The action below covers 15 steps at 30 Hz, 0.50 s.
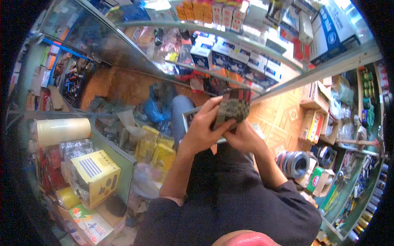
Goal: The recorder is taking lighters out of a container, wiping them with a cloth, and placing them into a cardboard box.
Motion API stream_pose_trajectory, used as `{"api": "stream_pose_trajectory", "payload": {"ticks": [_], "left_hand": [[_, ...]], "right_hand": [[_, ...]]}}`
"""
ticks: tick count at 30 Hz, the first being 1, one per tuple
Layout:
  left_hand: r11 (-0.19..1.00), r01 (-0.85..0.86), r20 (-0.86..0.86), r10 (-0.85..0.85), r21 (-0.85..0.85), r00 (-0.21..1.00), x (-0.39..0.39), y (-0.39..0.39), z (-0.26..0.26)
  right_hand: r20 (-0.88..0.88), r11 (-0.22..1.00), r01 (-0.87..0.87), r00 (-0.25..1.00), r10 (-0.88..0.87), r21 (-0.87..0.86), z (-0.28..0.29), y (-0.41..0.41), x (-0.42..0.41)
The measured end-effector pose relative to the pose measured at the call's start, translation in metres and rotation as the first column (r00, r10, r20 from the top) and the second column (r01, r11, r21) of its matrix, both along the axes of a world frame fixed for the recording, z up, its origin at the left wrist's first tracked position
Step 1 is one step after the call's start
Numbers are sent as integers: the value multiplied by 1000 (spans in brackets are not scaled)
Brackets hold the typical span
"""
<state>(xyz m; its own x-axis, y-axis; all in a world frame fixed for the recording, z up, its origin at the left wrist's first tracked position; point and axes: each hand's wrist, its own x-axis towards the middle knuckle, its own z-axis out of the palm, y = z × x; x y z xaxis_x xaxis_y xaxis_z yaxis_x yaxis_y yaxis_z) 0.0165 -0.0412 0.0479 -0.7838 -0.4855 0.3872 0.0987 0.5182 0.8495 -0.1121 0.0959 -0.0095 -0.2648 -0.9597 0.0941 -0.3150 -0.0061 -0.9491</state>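
Observation:
A dark, boxy object [235, 104], blurred and with a reddish patch near its top, is held up between both hands, in front of the glass shelving. My left hand [201, 124] wraps its near left side, fingers behind and thumb along the lower edge. From below and to the right, my right hand [241, 135] grips its bottom; part of that hand is hidden behind the object. What exactly the object is cannot be told. Below the hands, a pale-framed edge [186, 123] shows beside a knee in blue jeans [181, 112].
Glass shelves with white and blue boxes [203, 50] stand ahead. At left, a yellow carton [95, 176] and a cream roll [63, 131] sit in a green-sided bay. Right, on the tiled floor, are wire coils [294, 164], cardboard boxes [315, 97] and stocked shelves. A blue plastic bag [154, 106] lies near the knee.

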Motion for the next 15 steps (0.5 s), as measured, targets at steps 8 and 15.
{"api": "stream_pose_trajectory", "payload": {"ticks": [8,15], "left_hand": [[994,-92,121,84,64,989,30,-20,7],[614,-152,-80,334,774,939,0,35,-33]], "right_hand": [[310,984,175,938,-154,-40,46,-11,1],[798,775,549,595,-99,-313,47,-58,2]]}}
